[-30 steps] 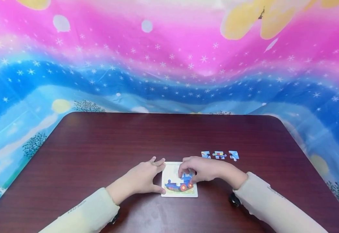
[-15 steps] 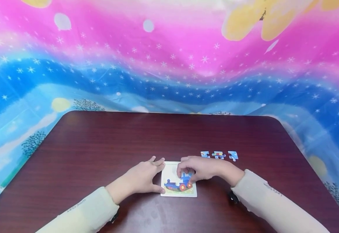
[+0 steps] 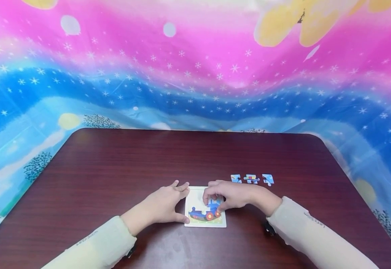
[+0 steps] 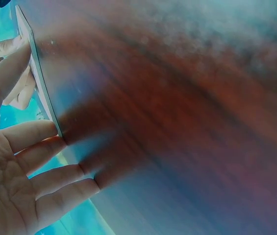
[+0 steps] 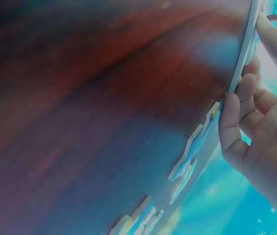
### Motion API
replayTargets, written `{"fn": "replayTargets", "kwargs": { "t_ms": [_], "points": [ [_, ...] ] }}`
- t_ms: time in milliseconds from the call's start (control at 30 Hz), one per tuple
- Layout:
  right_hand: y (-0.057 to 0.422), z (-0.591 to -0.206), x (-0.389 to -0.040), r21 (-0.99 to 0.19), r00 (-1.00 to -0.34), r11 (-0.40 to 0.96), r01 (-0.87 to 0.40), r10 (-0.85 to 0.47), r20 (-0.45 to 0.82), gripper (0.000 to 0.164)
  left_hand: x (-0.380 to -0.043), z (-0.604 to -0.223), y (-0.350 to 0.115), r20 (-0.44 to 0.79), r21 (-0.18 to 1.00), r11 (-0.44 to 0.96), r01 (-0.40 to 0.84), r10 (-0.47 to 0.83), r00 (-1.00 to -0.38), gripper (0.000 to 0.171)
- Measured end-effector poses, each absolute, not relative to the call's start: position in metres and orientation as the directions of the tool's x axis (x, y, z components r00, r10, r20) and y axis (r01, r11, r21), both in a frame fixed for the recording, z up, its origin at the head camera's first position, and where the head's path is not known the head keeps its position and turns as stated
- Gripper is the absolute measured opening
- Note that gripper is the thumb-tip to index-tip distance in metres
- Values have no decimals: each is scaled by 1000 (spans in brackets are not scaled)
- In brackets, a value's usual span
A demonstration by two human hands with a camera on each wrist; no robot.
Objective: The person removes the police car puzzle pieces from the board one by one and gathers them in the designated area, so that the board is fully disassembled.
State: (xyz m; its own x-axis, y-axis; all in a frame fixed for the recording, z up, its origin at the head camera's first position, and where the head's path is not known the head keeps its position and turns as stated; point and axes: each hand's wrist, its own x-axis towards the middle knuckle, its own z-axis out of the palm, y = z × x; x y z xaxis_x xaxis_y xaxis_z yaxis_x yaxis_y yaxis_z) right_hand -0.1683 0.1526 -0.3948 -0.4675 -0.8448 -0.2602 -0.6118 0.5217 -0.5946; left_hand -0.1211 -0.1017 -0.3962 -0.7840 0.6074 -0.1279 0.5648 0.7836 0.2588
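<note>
A square jigsaw board [image 3: 195, 225] with a pale frame and a blue train picture lies at the front middle of the table. My left hand [image 3: 164, 205] is at its left side, thumb on the lower left corner, fairly straight fingertips at the upper left corner. My right hand [image 3: 237, 194] reaches over the upper right part with curled fingers. Its thumb and fingers pinch a blue puzzle piece [image 3: 214, 204] at the train's cab; the hand partly hides it. In the right wrist view, the board's edge [image 5: 243, 49] runs beside the right hand's fingers.
Three loose puzzle pieces, a left one [image 3: 235, 178], a middle one [image 3: 251, 178] and a right one [image 3: 267, 179], lie in a row behind the right hand. A dark red wooden table [image 3: 141, 157] meets a colourful printed cloth [image 3: 195, 74] at its back edge.
Both hands keep practically the same place on the board. The loose pieces stay where they were; only a slight shift of the head view shows.
</note>
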Motion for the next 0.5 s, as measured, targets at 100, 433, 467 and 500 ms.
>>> {"fn": "replayTargets", "kwargs": {
  "t_ms": [100,433,467,500],
  "points": [
    [153,-396,-168,-598,-468,522,-608,-844,-261,34,-121,-397,-102,-126,256,782,568,609,-783,87],
    [154,-395,-167,-572,-462,518,-636,-850,-255,33,-123,-398,-101,-127,248,786,566,606,-785,88],
    [154,-396,-166,-574,-461,516,-636,-850,-253,33,-123,-398,-101,-127,246,786,568,606,-785,87],
    [154,-396,-166,-578,-461,513,-635,-851,-250,33,-123,-399,-101,-126,243,785,569,608,-784,88]
  ]
}}
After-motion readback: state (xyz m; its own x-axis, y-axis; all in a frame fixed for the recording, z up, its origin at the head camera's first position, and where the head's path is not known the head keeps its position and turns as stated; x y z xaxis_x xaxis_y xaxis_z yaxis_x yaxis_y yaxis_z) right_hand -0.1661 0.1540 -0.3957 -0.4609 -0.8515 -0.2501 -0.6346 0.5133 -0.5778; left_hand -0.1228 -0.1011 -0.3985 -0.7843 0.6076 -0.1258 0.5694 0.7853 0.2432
